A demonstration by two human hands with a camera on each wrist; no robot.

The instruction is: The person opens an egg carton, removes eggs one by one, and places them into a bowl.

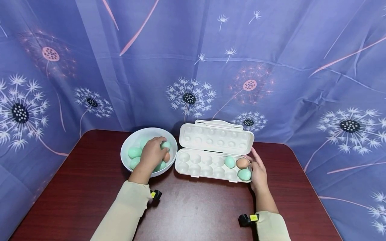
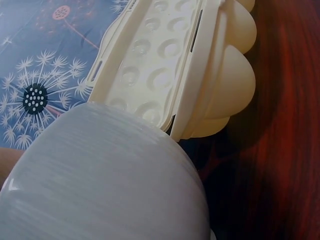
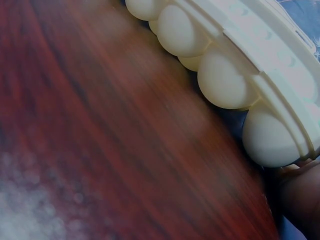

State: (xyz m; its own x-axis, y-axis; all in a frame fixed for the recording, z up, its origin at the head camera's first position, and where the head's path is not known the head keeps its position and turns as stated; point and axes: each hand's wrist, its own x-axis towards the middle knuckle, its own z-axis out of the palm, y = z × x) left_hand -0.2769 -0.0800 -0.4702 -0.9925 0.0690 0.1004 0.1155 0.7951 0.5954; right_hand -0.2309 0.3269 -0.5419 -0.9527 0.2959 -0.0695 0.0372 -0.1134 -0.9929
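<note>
In the head view, a person's left hand [image 1: 153,151] reaches into a white bowl [image 1: 126,164], fingers and thumb curled round a pale green egg [image 1: 165,145]. A brown egg [image 1: 167,157] lies just below that grip, and more pale green eggs [image 1: 134,152] sit around the hand. Just right of the bowl stands a white egg carton [image 1: 206,171], its lid [image 1: 217,138] raised at the back. Three eggs fill its right end — green and brown side by side in the back row, green in the front corner cup. The right hand [image 1: 258,172] rests against that end, fingers loosely extended.

In the left wrist view, the bowl's outer wall covers the lower part, the carton beyond it; the grip cannot be told there.

In the right wrist view, the carton's rounded cups show above the reddish wooden table [image 3: 110,130] — part of the right hand, blurred, is by the end cup.
</note>
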